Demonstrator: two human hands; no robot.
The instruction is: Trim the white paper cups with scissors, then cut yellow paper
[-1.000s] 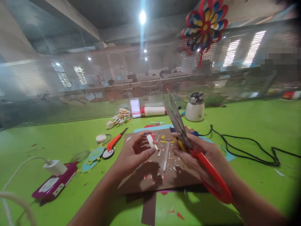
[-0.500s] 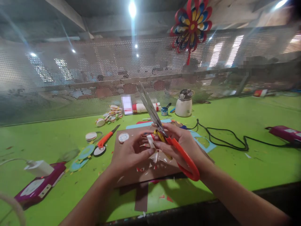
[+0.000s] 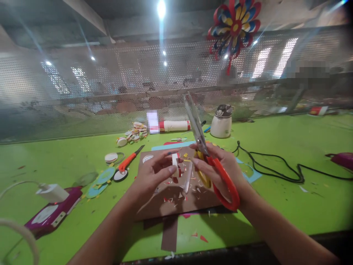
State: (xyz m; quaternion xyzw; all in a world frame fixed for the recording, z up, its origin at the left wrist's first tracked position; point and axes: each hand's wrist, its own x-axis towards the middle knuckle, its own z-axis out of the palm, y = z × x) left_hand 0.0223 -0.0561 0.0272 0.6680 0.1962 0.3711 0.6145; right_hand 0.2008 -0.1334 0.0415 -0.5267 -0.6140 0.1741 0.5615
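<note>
My left hand (image 3: pixel 154 175) pinches a small white and red paper piece (image 3: pixel 175 162) above a brown card sheet (image 3: pixel 171 200) on the green table. My right hand (image 3: pixel 220 165) grips scissors with red handles (image 3: pixel 224 182); their blades (image 3: pixel 193 121) are shut and point up and away. A yellow paper strip (image 3: pixel 202 176) curls under the right fingers. Small paper scraps and a pale strip (image 3: pixel 188 178) lie on the brown card between the hands.
An orange-handled cutter (image 3: pixel 129 162), paper discs (image 3: pixel 104 176) and a pile of round cutouts (image 3: pixel 135 132) lie left. A magenta device (image 3: pixel 52 213) with a white plug sits near left. A white pot (image 3: pixel 222 123), black cable (image 3: pixel 275 165), a white and red tube (image 3: pixel 173 126) and mesh screen (image 3: pixel 110 84) stand behind.
Both hands stay together over the brown card; the scissors blades tilted more upright. The view shifted slightly left, and the paper piece stays pinched in my left fingers.
</note>
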